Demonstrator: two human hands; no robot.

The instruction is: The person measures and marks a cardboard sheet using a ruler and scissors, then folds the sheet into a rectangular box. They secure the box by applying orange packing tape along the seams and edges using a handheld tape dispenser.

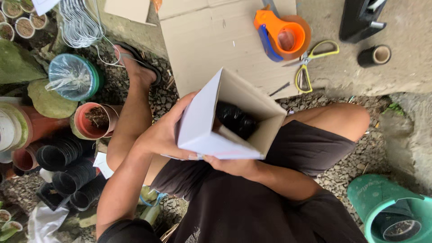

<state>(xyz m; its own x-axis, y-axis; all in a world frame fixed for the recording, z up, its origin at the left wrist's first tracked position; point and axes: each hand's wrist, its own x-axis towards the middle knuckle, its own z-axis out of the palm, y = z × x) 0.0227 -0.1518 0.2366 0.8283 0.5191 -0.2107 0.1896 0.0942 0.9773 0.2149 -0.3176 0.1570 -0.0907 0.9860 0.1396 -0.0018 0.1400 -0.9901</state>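
A small white cardboard box (225,121), open at the top with something black and crinkled inside, is held above the lap, gripped on its smooth side by the left hand (164,132) and from underneath by the right hand (231,165).

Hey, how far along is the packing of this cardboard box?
Done: something black already sits inside the cardboard box. In hand: left hand and right hand hold the box, top open. Left: flaps unsealed; tape dispenser and scissors lie unused on the flat cardboard.
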